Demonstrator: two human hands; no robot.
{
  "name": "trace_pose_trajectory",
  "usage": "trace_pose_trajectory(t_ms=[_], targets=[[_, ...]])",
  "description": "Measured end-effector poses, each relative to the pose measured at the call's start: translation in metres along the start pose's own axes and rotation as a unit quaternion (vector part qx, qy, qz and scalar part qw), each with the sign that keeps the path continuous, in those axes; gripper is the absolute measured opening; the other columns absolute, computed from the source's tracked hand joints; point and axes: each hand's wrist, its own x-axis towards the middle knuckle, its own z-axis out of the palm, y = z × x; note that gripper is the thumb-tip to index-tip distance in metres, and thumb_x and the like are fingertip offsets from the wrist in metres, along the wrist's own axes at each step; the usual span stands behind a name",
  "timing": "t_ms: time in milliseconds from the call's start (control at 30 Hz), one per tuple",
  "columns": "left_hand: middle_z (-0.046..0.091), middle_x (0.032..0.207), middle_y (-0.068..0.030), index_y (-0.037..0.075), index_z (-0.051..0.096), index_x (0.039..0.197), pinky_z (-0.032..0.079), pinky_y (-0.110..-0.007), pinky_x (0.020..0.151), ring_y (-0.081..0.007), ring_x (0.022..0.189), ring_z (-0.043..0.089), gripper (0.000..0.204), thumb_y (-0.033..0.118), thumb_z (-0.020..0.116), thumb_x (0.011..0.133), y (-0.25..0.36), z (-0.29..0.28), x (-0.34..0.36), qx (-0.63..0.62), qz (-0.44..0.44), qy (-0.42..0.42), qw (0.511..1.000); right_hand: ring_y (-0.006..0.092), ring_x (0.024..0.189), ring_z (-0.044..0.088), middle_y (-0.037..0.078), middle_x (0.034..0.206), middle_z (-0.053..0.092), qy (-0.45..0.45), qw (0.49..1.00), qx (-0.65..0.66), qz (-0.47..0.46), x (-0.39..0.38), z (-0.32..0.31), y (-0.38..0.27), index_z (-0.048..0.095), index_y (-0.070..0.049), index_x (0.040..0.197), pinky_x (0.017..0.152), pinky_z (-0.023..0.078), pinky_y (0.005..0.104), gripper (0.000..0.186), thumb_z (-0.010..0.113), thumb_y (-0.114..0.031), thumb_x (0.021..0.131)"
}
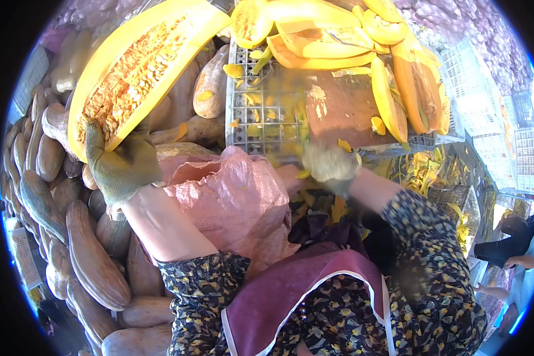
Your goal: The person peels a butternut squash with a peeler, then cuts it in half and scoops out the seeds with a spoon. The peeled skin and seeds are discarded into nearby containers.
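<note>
My left hand (pixel 122 166), in a green-grey glove, grips the lower end of a long halved squash (pixel 137 64), its orange flesh and pale seeds facing up. The half is lifted above a pile of whole brown squashes (pixel 92 261). My right hand (pixel 329 163), also gloved, is blurred at the near edge of a wooden cutting board (pixel 344 113); what it holds cannot be made out. Yellow peeled squash pieces (pixel 323 38) lie stacked at the board's far side.
The board rests on a grey plastic crate (pixel 252 110) strewn with peel scraps. A pink woven sack (pixel 231 196) lies across my lap over a maroon apron. White crates (pixel 474 89) stand at the right, and another person's arm (pixel 519 261) shows at the right rim.
</note>
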Motion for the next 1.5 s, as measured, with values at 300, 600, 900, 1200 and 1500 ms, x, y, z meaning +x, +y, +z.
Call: trace_pose_trajectory(t_ms=[300, 600, 900, 1200, 1500], targets=[[0.056, 0.136, -0.0166, 0.002, 0.047, 0.137, 0.046, -0.055, 0.103, -0.0328, 0.125, 0.055, 0.049, 0.021, 0.061, 0.093, -0.011, 0.002, -0.007, 0.002, -0.022, -0.022, 1.0, 0.0298, 0.103, 0.061, 0.01, 0.107, 0.064, 0.245, 0.94, -0.231, -0.06, 0.018, 0.005, 0.02, 0.062, -0.011, 0.12, 0.081, 0.054, 0.0369, 0.036, 0.058, -0.01, 0.084], [0.056, 0.136, -0.0163, 0.004, 0.047, 0.138, 0.047, -0.055, 0.105, -0.0329, 0.126, 0.054, 0.047, 0.018, 0.058, 0.095, -0.011, -0.002, -0.002, 0.005, -0.024, -0.048, 0.999, 0.0224, 0.078, 0.059, 0.008, 0.093, 0.067, -0.008, 0.834, 0.552, 0.023, -0.003, -0.013, 0.021, 0.063, -0.009, 0.104, 0.074, 0.05, 0.0351, 0.024, 0.057, -0.031, 0.096], [0.056, 0.135, -0.0188, 0.0, 0.047, 0.136, 0.044, -0.057, 0.105, -0.0338, 0.125, 0.054, 0.045, 0.021, 0.056, 0.097, -0.016, 0.007, -0.007, 0.031, -0.008, -0.009, 0.999, 0.0299, 0.133, 0.045, 0.016, 0.14, 0.05, 0.063, 0.978, 0.012, 0.197, 0.087, -0.06, 0.066, 0.053, -0.002, 0.137, 0.11, 0.037, 0.0417, 0.071, 0.068, -0.049, 0.085], [0.055, 0.136, -0.0197, -0.001, 0.046, 0.136, 0.048, -0.057, 0.102, -0.0353, 0.125, 0.054, 0.045, 0.019, 0.056, 0.097, -0.013, 0.005, -0.003, 0.031, 0.013, -0.025, 0.999, 0.0328, 0.136, 0.042, 0.016, 0.145, 0.044, 0.055, 0.971, 0.068, 0.224, 0.082, -0.044, 0.048, 0.055, -0.005, 0.135, 0.109, 0.042, 0.0439, 0.056, 0.062, -0.035, 0.088], [0.055, 0.136, -0.0187, 0.0, 0.045, 0.137, 0.046, -0.055, 0.105, -0.0337, 0.127, 0.053, 0.044, 0.014, 0.055, 0.096, -0.007, -0.006, 0.0, -0.008, -0.021, -0.029, 0.999, 0.0291, 0.118, 0.057, 0.016, 0.129, 0.056, 0.043, 0.996, -0.043, 0.064, 0.066, 0.02, 0.049, 0.061, -0.003, 0.125, 0.095, 0.05, 0.0391, 0.045, 0.059, -0.013, 0.082]])
